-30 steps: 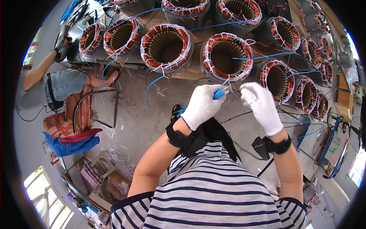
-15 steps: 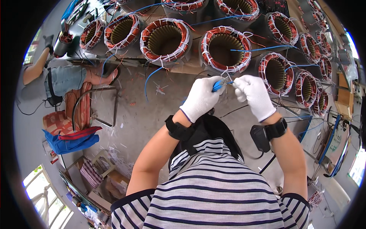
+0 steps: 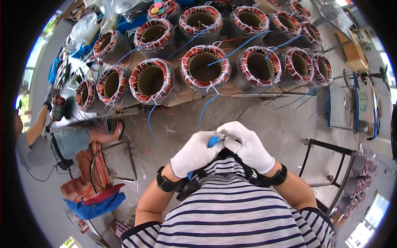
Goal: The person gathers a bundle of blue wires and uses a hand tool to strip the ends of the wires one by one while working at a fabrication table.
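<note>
At chest, gloved fingers (image 3: 231,138), blue wire (image 3: 214,141)

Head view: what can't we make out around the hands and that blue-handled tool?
- Blue-handled tool: only a bit of handle and a metal tip show; the left hand and right hand cover the rest.
- What the tip grips: too small.
- Fingers: curled together, hold unclear.
- Nearest stator: wire ends too fine.

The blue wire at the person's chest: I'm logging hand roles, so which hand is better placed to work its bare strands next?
Probably the right hand: its fingertips sit at the bare strands, while the left hand grips the blue wire just below, steadying it.
</note>
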`<state>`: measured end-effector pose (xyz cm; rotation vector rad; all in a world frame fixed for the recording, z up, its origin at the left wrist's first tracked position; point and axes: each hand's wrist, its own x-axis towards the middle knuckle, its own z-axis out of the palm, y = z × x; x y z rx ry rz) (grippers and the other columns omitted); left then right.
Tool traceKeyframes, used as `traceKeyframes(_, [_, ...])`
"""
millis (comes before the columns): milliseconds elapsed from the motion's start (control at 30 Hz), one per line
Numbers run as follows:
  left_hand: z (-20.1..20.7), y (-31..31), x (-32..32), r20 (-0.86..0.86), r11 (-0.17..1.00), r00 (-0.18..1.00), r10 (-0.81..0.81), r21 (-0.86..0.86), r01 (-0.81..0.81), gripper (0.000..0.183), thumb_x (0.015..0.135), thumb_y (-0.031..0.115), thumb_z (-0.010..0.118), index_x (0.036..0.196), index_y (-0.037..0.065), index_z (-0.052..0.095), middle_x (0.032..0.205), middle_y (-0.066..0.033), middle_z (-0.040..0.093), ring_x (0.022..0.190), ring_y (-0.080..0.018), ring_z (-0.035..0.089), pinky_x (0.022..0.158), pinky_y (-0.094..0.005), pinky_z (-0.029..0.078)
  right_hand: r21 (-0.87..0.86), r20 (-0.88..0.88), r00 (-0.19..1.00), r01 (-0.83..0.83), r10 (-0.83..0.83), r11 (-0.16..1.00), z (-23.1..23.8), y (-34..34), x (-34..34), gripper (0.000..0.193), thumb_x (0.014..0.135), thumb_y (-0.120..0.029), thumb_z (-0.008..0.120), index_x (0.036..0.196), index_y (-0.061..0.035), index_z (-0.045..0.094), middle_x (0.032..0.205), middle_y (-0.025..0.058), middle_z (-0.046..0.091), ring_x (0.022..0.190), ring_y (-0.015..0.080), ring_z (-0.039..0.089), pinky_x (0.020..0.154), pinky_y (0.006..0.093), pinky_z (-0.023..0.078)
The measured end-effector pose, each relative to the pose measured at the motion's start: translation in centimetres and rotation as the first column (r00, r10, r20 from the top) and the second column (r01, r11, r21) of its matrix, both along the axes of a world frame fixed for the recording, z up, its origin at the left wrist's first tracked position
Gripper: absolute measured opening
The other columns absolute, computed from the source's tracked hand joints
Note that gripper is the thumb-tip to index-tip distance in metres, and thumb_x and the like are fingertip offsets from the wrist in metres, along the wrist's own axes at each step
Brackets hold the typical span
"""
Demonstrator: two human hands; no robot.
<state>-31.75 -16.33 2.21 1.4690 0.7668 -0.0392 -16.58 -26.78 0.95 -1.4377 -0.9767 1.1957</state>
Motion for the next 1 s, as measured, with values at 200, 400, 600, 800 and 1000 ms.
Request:
traceKeyframes(200, [1.1,-1.9,2.4,-0.078,0.965,0.969,-0.233,-0.139,0.22,0.027,0.088,0.023,0.061,0.099,-0.003,0.061,0.074,-0.0048,0.06,0.072,-0.0078,0.05,0.069,-0.0262,0.044,0.109,-0.03,0.999,0.038,-0.035,0.993,-0.2,-2.8,1.0,0.017,0.083,0.001,0.059,0.099,-0.0008,0.06,0.099,0.0064,0.057,0.092,0.015,0.057,0.082,0.0269,0.045])
traceKeyframes(400, [0.6,-3.8,5.3,0.084,0.998,0.996,0.001,-0.059,0.004,0.019,0.088,0.017,0.059,0.091,-0.002,0.06,0.064,-0.0015,0.054,0.061,-0.0075,0.047,0.058,-0.0261,0.041,0.007,0.046,0.993,0.111,-0.111,0.994,0.3,-4.1,4.0,0.011,0.083,0.0,0.06,0.093,0.0014,0.059,0.088,0.0051,0.058,0.08,0.0125,0.057,0.073,0.0256,0.046])
traceKeyframes(600, [1.1,-4.8,9.5,0.042,0.959,0.969,0.245,-0.159,-0.236,0.018,0.088,0.015,0.056,0.092,0.0,0.064,0.062,-0.0006,0.056,0.053,-0.0042,0.045,0.049,-0.0196,0.036,0.035,0.223,0.962,0.155,-0.159,0.987,2.7,-5.3,11.6,0.002,0.083,0.0,0.06,0.083,0.0013,0.06,0.075,0.004,0.058,0.069,0.0099,0.054,0.064,0.0246,0.044])
traceKeyframes(800, [-0.1,-6.2,13.5,0.06,0.883,0.882,0.468,-0.075,-0.463,0.019,0.09,0.013,0.051,0.093,-0.001,0.063,0.064,-0.0037,0.061,0.049,-0.0033,0.047,0.045,-0.0173,0.034,0.185,0.503,0.823,0.197,-0.265,0.963,-0.9,2.5,20.1,0.018,0.08,-0.011,0.065,0.094,0.0009,0.063,0.076,0.0099,0.06,0.068,0.0185,0.06,0.064,0.029,0.047])
traceKeyframes(1000, [0.3,-6.0,16.2,0.15,0.723,0.731,0.666,0.11,-0.682,0.014,0.091,0.011,0.05,0.095,0.0,0.059,0.065,-0.0025,0.061,0.053,-0.0044,0.051,0.048,-0.0184,0.036,0.155,0.319,0.942,0.054,-0.102,0.986,-3.7,1.1,21.3,0.009,0.081,-0.001,0.063,0.089,0.0002,0.061,0.075,0.0049,0.059,0.068,0.014,0.057,0.063,0.0258,0.045])
